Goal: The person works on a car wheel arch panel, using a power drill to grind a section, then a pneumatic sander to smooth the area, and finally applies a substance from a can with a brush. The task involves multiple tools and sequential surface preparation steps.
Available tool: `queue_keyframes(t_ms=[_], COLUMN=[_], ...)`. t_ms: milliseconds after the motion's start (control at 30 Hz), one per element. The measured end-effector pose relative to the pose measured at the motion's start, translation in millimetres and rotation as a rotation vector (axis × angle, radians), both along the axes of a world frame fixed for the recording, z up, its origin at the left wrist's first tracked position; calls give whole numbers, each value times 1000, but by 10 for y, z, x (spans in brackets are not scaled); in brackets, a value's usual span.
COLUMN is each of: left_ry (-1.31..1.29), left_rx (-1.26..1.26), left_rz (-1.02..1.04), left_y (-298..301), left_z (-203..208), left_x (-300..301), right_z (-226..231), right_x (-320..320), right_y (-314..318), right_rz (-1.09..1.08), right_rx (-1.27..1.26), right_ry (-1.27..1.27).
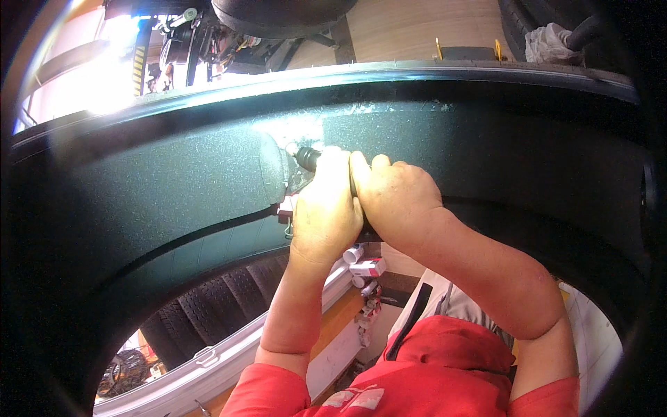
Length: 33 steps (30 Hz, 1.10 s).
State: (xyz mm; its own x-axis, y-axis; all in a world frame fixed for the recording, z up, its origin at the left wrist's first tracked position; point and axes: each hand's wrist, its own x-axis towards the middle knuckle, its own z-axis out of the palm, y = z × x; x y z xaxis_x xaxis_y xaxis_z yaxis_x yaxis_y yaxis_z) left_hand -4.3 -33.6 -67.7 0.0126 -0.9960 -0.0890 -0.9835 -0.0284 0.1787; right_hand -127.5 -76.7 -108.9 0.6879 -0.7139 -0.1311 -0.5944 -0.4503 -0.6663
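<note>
Here in the head view, both hands are up inside a big black tire: the left hand has its fingers wrapped closed around a black tool, and the right hand, just beside it, has its fingers folded in on the handle too, partly hidden. The tool's tip sits at the inner wall, by a brightly lit pale patch. Below left, more tires stand in a row.

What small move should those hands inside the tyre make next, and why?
Perhaps ease the dark tool slightly toward the bright patch, with the left hand and right hand steadying it: both grip it, and its tip lies beside that patch on the tyre's inner wall; contact is unclear.
</note>
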Motion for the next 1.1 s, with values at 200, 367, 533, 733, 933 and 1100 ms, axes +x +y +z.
queue_keyframes(t_ms=[200, 367, 533, 733, 933, 1100], left_ry=[5, -11, 4, 38, 20, 42], left_rx=[53, 56, 3, -56, -60, -31], left_rz=[-55, -8, 36, 15, -42, 36], left_y=[-145, -100, -10, 5, 18, 16], left_z=[-39, -24, -15, -50, -45, -49], left_x=[-67, -53, -20, 14, 59, 25], right_z=[8, 17, -16, -2, 29, 18], right_x=[-105, -87, 5, 25, 8, -10], right_y=[-100, -77, -9, -11, -15, -23], right_rz=[-45, -30, -39, -25, 31, 23], right_rx=[76, 69, -7, 0, -6, -27], right_ry=[45, 36, -33, -2, 20, 8])
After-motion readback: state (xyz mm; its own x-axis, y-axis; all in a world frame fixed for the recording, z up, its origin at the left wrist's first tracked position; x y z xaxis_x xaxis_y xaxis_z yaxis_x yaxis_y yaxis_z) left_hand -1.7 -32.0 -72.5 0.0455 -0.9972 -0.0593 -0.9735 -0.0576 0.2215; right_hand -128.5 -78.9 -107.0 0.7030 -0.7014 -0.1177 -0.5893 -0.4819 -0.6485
